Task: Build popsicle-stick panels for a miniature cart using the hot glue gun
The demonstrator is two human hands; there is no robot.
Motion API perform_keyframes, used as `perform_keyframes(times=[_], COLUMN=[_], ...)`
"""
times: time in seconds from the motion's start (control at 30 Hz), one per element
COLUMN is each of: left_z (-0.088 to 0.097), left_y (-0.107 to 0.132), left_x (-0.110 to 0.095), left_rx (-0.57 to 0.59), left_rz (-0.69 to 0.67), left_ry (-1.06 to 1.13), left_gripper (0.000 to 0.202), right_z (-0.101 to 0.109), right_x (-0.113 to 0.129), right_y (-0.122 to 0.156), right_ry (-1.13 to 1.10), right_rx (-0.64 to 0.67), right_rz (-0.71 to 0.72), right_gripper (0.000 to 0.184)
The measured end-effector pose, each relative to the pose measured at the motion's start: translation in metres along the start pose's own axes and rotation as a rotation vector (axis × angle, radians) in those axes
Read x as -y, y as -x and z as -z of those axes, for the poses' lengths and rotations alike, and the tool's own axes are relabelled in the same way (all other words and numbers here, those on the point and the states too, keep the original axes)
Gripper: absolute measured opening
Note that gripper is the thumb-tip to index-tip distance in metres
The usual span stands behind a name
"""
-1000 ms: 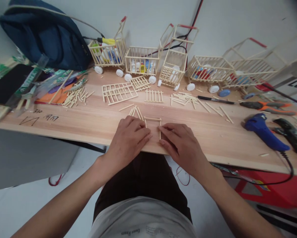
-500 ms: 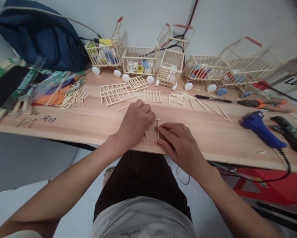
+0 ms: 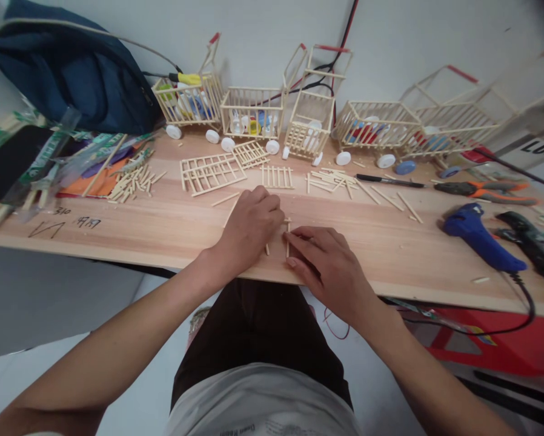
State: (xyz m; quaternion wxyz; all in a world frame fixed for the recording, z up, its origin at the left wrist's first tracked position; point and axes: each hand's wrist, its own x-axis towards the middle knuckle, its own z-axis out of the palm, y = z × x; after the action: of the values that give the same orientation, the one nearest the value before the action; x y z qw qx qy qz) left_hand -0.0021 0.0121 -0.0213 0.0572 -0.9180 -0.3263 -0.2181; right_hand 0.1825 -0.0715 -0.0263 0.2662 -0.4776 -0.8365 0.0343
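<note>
Near the table's front edge, my left hand [image 3: 255, 223] is closed, its fingers curled down over thin wooden sticks that it mostly hides. One stick [image 3: 267, 249] shows below its fingers. My right hand [image 3: 330, 257] pinches an upright-lying wooden stick [image 3: 288, 241] between thumb and fingers, at its right side. The top of that stick meets a short crosspiece beside my left fingertips; whether they are joined I cannot tell. Behind the hands lie a small ladder-like stick panel [image 3: 277, 177], larger stick grids [image 3: 212, 174] and a pile of loose sticks [image 3: 332, 180].
Miniature wooden shopping carts [image 3: 252, 112] with white wheels line the wall. A blue glue gun [image 3: 481, 237], orange-handled pliers [image 3: 485, 191] and a black pen [image 3: 390, 180] lie at right. At left are cut sticks [image 3: 133, 181] and a dark blue bag [image 3: 76, 66].
Both hands keep nearly the same pose around the sticks. The view has shifted slightly, so the table's things appear a little further left.
</note>
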Motion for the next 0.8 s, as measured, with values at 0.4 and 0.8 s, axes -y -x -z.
perform_keyframes(times=[0.4, 0.8], left_z=[0.003, 0.001], left_y=[0.003, 0.005], left_x=[-0.003, 0.0], left_rx=[0.0, 0.0], left_rz=[0.015, -0.003], left_ry=[0.014, 0.001], left_gripper=[0.019, 0.017], right_z=[0.002, -0.003], right_x=[-0.013, -0.011], right_y=[-0.019, -0.019], right_ry=[0.125, 0.209], right_rx=[-0.035, 0.019], right_rz=[0.035, 0.076], right_gripper=[0.037, 0.034])
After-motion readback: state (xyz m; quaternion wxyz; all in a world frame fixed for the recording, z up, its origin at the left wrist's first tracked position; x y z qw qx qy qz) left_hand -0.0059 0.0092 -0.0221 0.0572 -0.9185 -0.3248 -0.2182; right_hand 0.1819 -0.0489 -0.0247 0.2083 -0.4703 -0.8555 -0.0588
